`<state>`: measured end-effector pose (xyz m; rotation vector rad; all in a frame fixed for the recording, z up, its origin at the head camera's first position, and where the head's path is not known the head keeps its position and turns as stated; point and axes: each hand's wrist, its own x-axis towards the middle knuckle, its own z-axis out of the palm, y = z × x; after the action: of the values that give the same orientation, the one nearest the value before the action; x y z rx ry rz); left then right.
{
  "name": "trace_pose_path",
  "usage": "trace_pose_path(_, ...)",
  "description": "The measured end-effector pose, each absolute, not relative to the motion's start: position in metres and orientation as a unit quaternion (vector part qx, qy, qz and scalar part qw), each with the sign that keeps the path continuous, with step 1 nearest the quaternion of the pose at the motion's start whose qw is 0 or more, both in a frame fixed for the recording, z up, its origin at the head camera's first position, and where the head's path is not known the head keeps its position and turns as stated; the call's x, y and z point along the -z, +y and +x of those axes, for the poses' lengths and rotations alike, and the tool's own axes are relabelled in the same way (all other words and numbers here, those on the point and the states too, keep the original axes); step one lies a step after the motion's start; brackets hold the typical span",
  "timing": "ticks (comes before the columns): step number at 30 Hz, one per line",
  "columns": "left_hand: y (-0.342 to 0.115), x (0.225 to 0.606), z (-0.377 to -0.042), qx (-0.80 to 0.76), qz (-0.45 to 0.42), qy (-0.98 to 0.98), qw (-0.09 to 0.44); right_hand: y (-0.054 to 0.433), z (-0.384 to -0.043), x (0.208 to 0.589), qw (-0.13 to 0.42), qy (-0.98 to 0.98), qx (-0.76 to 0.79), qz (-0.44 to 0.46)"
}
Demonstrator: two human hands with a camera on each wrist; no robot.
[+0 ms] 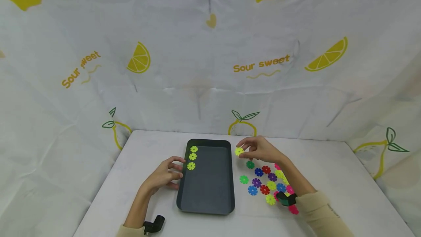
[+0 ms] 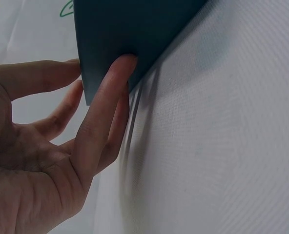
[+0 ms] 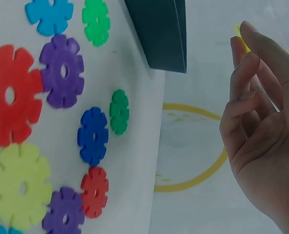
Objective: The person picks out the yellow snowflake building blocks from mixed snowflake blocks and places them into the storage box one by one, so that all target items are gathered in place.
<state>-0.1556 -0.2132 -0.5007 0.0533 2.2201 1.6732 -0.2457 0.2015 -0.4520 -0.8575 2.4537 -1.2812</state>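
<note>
Between the thumb and fingers of my right hand point(image 1: 261, 149) a yellow snowflake disc point(image 1: 239, 151) is pinched, held beyond the tray's right side. In the right wrist view only a sliver of that disc point(image 3: 237, 31) shows at the fingertips. My left hand point(image 1: 164, 174) rests its loosely bent fingers against the left side of the dark grey tray point(image 1: 206, 207); the left wrist view shows fingertips touching the tray's outer wall point(image 2: 134, 29). Inside the tray, along its left edge, three yellow snowflake discs point(image 1: 192, 156) lie in a column.
Right of the tray, loose snowflake discs in several colours are scattered, among them a green disc point(image 1: 244, 179), a purple disc point(image 1: 257, 182) and a red disc point(image 1: 265, 190). My right forearm partly covers the pile. A lemon-printed white cloth point(image 1: 197, 98) hangs behind the white table point(image 1: 138, 149).
</note>
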Motion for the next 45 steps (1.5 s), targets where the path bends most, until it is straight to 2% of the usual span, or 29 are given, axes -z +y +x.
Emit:
trace_pose_path(9, -0.213, 0.502, -0.157, -0.592, 0.018, 0.786, 0.175, 0.170, -0.246, 0.444, 0.132, 0.814, 0.449, -0.344)
trace_pose_path(21, -0.215, 0.504, -0.158, -0.591, 0.015, 0.788, 0.175, 0.117, -0.245, 0.434, 0.161, 0.804, 0.442, -0.364)
trace_pose_path(45, -0.214, 0.502, -0.158, -0.594, 0.016, 0.783, 0.182, 0.046, -0.258, 0.450, 0.252, 0.759, 0.420, -0.430)
